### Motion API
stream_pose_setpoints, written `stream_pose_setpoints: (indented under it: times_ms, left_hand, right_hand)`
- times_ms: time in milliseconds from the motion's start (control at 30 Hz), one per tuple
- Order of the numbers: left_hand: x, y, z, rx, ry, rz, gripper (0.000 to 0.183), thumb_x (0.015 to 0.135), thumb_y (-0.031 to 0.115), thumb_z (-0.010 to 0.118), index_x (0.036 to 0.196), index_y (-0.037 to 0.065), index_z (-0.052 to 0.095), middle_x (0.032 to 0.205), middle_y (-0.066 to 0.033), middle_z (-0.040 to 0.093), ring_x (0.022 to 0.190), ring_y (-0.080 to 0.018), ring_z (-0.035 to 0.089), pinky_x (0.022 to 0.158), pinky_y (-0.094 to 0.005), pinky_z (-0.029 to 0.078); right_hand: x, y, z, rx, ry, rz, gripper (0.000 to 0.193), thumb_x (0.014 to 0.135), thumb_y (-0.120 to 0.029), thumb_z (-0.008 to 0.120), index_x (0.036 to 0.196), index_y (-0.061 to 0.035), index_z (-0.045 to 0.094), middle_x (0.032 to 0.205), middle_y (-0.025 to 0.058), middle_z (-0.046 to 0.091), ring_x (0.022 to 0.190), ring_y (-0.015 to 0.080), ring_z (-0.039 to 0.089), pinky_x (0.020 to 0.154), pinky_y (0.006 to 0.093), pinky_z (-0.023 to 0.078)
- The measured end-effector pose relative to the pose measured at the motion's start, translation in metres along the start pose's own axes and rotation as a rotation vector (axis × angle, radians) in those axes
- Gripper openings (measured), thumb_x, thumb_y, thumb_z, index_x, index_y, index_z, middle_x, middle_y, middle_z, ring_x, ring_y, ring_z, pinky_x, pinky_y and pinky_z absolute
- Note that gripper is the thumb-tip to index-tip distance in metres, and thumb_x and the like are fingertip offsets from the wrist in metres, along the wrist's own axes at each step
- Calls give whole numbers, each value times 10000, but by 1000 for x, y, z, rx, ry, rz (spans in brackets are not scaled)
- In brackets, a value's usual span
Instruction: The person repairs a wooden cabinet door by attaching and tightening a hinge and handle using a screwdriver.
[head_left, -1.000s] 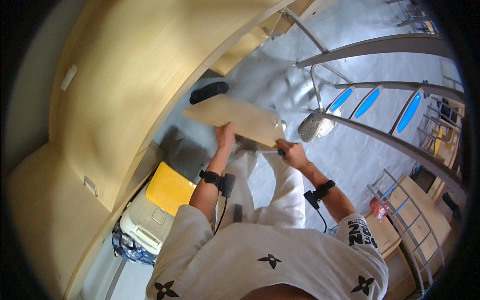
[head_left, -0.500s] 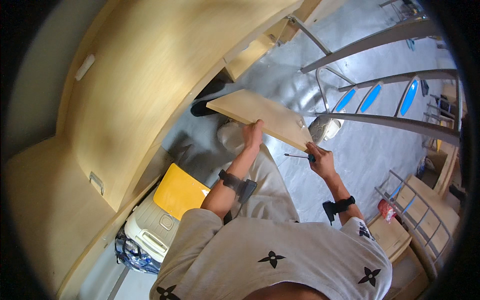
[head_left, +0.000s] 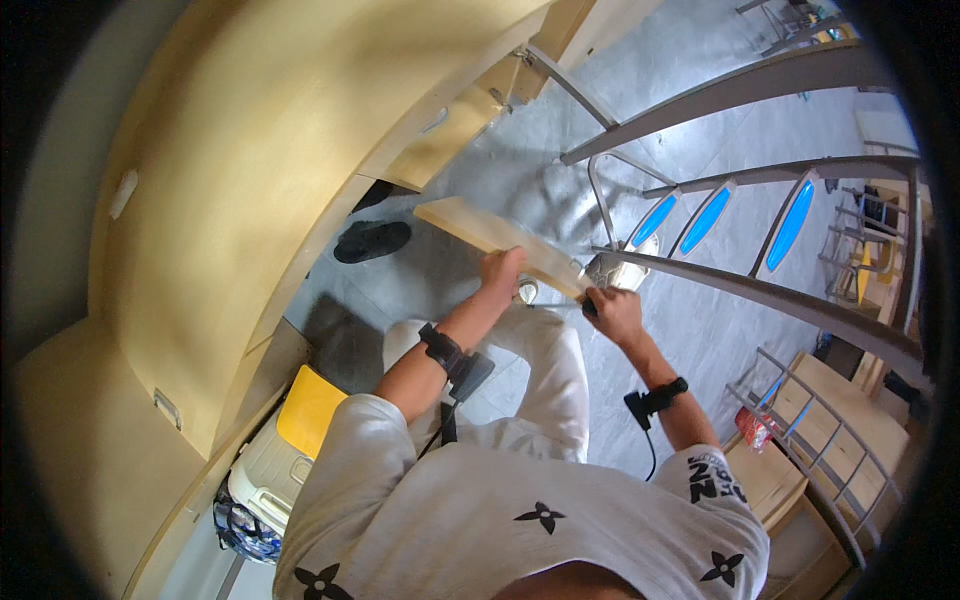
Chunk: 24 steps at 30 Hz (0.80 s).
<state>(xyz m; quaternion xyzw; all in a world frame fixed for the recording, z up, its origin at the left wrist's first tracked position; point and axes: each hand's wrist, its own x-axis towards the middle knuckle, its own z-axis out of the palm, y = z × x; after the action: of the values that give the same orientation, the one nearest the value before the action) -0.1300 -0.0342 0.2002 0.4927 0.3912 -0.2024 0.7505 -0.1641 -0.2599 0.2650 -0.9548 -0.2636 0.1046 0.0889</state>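
Note:
A pale wooden panel (head_left: 470, 222), like a small cabinet door, hangs in front of me above the floor, seen nearly edge-on and smeared by motion. My left hand (head_left: 503, 272) is closed around its near long edge. At the panel's right end, my right hand (head_left: 615, 312) grips the corner and also holds a screwdriver (head_left: 550, 305), whose thin shaft points left under the panel. The screwdriver's dark handle is mostly hidden by the fingers. A small metal fitting shows on the panel near my right hand.
On the left rises a large wooden cabinet (head_left: 250, 170). A metal ladder (head_left: 720, 285) with blue treads stands at the right. A dark slipper (head_left: 372, 241) lies beyond the panel. Lower left are a yellow seat (head_left: 312, 408) and a pale suitcase (head_left: 262, 480).
The panel has tilted, so less of its broad face shows. Both hands have shifted slightly left in view, still holding it. My legs have moved, and the slipper is now more exposed.

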Motion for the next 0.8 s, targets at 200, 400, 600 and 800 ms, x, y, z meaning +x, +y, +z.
stream_pose_setpoints:
  times_ms: [200, 400, 600, 800]
  left_hand:
    - [26, 17, 41, 117, 21, -112, 202, 683, 216, 629, 637, 34, 557, 499, -16, 451, 399, -118, 406, 378, -292, 311]
    - [95, 53, 32, 268, -372, 31, 363, 775, 378, 636, 693, 25, 621, 491, 48, 426, 421, -47, 382, 386, -233, 278]
    - [192, 61, 17, -18, -852, 5, 401, 903, 377, 489, 907, -6, 608, 507, 89, 288, 408, -19, 236, 385, -200, 193]
    - [309, -30, 15, 146, -548, -283, 273, 829, 299, 495, 942, 73, 598, 536, 83, 298, 449, -46, 272, 422, -224, 211]
  right_hand:
    - [53, 33, 19, 6, 56, -94, 244, 639, -157, 667, 855, -84, 581, 658, 57, 603, 618, 243, 609, 542, 367, 474]
    - [100, 55, 20, 172, 177, -145, 204, 553, -72, 648, 708, -96, 519, 588, 45, 540, 554, 235, 561, 504, 362, 444]
    - [126, 81, 11, 168, 285, 14, 158, 627, -119, 689, 726, -41, 594, 542, 83, 519, 494, 262, 529, 464, 369, 412]
    - [118, 102, 25, 289, 392, 270, 182, 601, -64, 670, 753, 30, 637, 609, 140, 587, 528, 245, 573, 506, 320, 446]
